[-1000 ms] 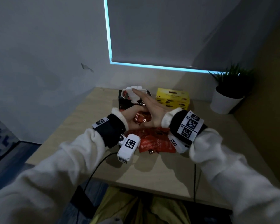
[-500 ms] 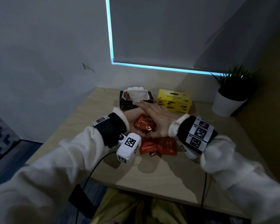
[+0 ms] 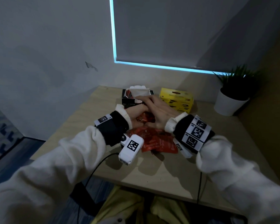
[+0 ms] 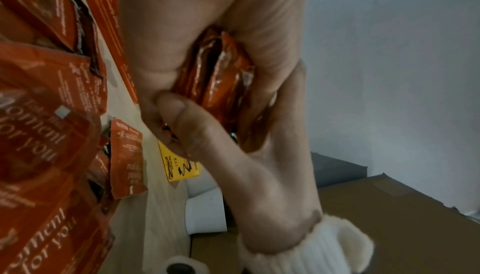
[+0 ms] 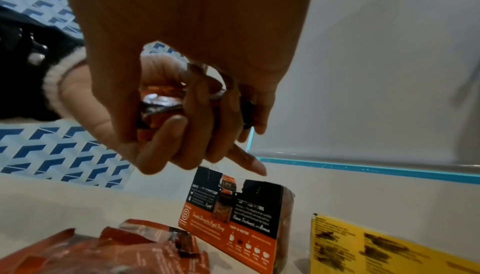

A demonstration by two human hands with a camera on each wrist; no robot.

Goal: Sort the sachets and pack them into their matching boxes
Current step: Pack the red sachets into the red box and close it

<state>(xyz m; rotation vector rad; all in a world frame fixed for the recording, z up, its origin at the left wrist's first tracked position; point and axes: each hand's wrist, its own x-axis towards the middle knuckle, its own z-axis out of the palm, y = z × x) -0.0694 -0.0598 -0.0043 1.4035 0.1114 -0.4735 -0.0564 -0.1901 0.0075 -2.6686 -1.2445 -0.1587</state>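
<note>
Orange sachets (image 3: 145, 119) (foil-edged), stacked between both hands (image 3: 150, 112)

My head camera looks forward and down from above my arms at the table (image 3: 160, 172), with both hands mid-frame. The left wrist camera sits very close under my left hand (image 4: 182, 32), rolled sideways, filling its upper centre. The right wrist camera looks from low near the tabletop, up along my right hand (image 5: 182, 32). All 3 views share the loose orange sachets (image 3: 155, 141) (image 4: 39, 134) (image 5: 103, 253) and the yellow box (image 3: 176, 99) (image 4: 182, 165) (image 5: 376, 245).
</note>
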